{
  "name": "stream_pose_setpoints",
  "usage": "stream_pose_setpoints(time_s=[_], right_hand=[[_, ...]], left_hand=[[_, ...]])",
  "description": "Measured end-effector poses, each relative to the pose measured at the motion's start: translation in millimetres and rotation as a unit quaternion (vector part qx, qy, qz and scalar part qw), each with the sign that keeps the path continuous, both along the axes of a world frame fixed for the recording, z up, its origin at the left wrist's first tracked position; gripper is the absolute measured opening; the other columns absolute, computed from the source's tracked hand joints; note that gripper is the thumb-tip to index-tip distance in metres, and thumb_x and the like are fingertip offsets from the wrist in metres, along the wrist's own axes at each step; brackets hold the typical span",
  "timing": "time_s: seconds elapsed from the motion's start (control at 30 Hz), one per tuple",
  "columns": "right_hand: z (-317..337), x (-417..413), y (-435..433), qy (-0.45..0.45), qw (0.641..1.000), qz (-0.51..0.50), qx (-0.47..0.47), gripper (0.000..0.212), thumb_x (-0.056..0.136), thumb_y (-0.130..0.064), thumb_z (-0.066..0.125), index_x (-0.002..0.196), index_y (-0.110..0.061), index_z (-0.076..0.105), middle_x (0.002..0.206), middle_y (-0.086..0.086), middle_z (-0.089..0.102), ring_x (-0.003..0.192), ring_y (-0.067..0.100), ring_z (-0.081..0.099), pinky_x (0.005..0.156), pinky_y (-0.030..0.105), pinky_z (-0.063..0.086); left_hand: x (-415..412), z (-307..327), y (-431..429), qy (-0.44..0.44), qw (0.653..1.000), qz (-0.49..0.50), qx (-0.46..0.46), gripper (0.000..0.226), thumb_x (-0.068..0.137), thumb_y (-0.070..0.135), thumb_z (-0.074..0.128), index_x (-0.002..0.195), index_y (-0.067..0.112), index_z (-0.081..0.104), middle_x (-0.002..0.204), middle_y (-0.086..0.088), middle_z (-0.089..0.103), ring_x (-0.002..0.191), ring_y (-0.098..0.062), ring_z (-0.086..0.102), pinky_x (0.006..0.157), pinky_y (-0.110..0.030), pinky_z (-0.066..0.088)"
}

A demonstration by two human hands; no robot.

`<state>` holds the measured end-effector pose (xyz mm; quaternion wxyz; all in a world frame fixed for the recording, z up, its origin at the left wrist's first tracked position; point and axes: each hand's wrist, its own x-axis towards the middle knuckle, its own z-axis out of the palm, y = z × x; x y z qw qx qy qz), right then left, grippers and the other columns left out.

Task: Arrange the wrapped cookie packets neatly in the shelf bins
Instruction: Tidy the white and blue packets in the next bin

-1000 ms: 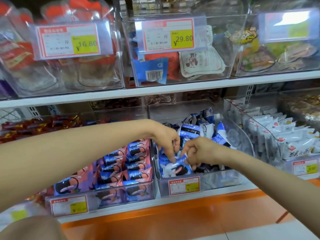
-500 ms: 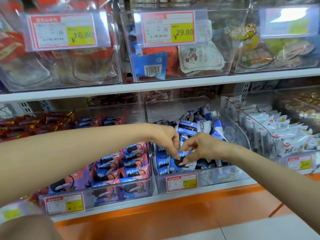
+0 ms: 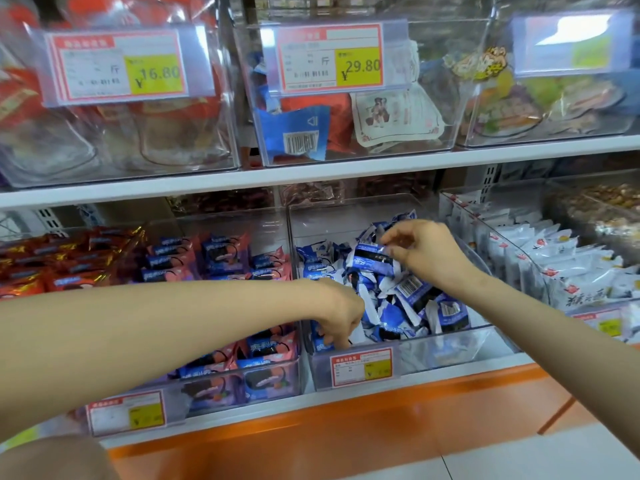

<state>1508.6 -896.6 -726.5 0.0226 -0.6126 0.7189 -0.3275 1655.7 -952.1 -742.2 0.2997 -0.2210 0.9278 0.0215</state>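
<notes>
**Q:** Where are the packets?
**A:** The blue packets [image 3: 398,299] lie heaped in the middle bin [image 3: 450,344] on the lower shelf [image 3: 242,412].

**Q:** What is the state of each grip?
**A:** The right grip [image 3: 426,251] pinches the top packet [image 3: 372,258], toward the bin's rear. The left grip [image 3: 341,320] curls on a front packet [image 3: 320,342] at the bin's front-left corner.

**Q:** What is in the adjacent bins?
**A:** Pink packets [image 3: 266,348] are to the left and white packets [image 3: 571,268] to the right.

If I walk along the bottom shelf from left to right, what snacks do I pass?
First red-and-gold foil packets → pink-and-blue wrapped cookie packets → blue-and-white wrapped cookie packets → white packets with red marks.
</notes>
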Motion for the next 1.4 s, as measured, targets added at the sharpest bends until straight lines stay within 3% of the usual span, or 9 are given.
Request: stream_pose_setpoints(time_s=[0.17,0.27,0.37,0.53,0.7,0.93,1.0,1.17,1.4], right_hand=[[-12,-4,-24,0.228,0.967,0.008,0.114,0.061,0.08,-0.047,0.067,0.134,-0.025,0.05,0.13,0.008,0.053,0.124,0.028,0.04,0.099,0.035,0.033],[-16,-2,-32,0.276,0.953,-0.01,0.123,0.066,0.077,-0.052,0.067,0.134,-0.026,0.047,0.132,0.004,0.053,0.126,0.025,0.041,0.101,0.033,0.029],[-11,-8,-35,0.143,0.983,-0.01,0.118,0.054,0.077,-0.049,0.068,0.12,-0.02,0.056,0.111,0.007,0.064,0.108,0.027,0.056,0.094,0.035,0.041],[11,-17,-23,-0.293,0.947,0.069,0.114,0.02,0.088,-0.017,0.059,0.097,0.001,0.063,0.09,0.008,0.06,0.083,0.022,0.056,0.072,0.03,0.044],[8,-18,-25,-0.323,0.938,0.095,0.079,0.012,0.094,-0.018,0.052,0.096,-0.022,0.063,0.093,-0.009,0.065,0.082,0.004,0.059,0.068,0.014,0.044],[-2,-31,-31,-0.204,0.979,0.014,0.022,0.005,0.09,-0.017,0.06,0.09,-0.02,0.064,0.092,0.001,0.068,0.091,0.018,0.064,0.085,0.026,0.048],[-5,-32,-36,-0.138,0.99,0.02,0.03,0.007,0.089,-0.02,0.062,0.095,-0.02,0.066,0.1,0.002,0.068,0.097,0.018,0.063,0.088,0.027,0.047],[-5,-19,-55,0.038,0.994,0.083,0.056,0.028,0.091,-0.019,0.057,0.119,-0.022,0.062,0.125,-0.002,0.058,0.102,0.013,0.054,0.083,0.022,0.04],[-13,-15,-74,0.155,0.971,0.096,0.155,0.053,0.087,0.005,0.041,0.127,-0.026,0.057,0.138,-0.001,0.05,0.125,0.02,0.042,0.097,0.028,0.039]], left_hand=[[-1,6,-7,-0.002,1.0,0.013,0.027,0.026,0.084,0.035,0.066,0.087,0.009,0.068,0.072,0.005,0.064,0.069,-0.011,0.054,0.053,-0.022,0.037],[1,31,-29,0.168,0.976,0.121,0.069,0.024,0.083,0.032,0.069,0.083,0.008,0.066,0.064,0.006,0.061,0.057,-0.007,0.052,0.054,-0.019,0.038],[2,42,-51,0.321,0.926,0.2,-0.013,0.04,0.086,0.022,0.066,0.12,0.006,0.052,0.103,-0.005,0.06,0.091,-0.02,0.058,0.074,-0.024,0.044],[1,38,-63,0.437,0.853,0.21,0.193,0.066,0.083,0.014,0.069,0.137,0.016,0.031,0.124,0.003,0.047,0.114,-0.012,0.046,0.093,-0.024,0.036],[-2,26,-71,0.426,0.8,0.288,0.309,0.064,0.071,0.043,0.074,0.126,0.02,0.052,0.125,0.001,0.059,0.116,-0.019,0.055,0.107,-0.033,0.034],[6,40,-89,0.565,0.703,0.319,0.29,0.032,0.086,0.007,0.061,0.116,0.009,0.05,0.095,-0.002,0.06,0.075,-0.012,0.061,0.071,-0.021,0.054],[9,45,-100,0.57,0.715,0.317,0.251,0.029,0.088,0.011,0.061,0.115,0.011,0.052,0.097,-0.002,0.057,0.079,-0.012,0.057,0.075,-0.024,0.053],[5,47,-132,0.378,0.902,0.194,-0.075,0.025,0.086,0.025,0.064,0.105,0.013,0.054,0.097,-0.002,0.051,0.09,-0.021,0.051,0.068,-0.026,0.038],[-18,18,-146,0.226,0.953,0.09,-0.179,0.016,0.088,0.019,0.064,0.101,0.012,0.058,0.102,-0.007,0.063,0.078,-0.017,0.051,0.065,-0.025,0.038]])
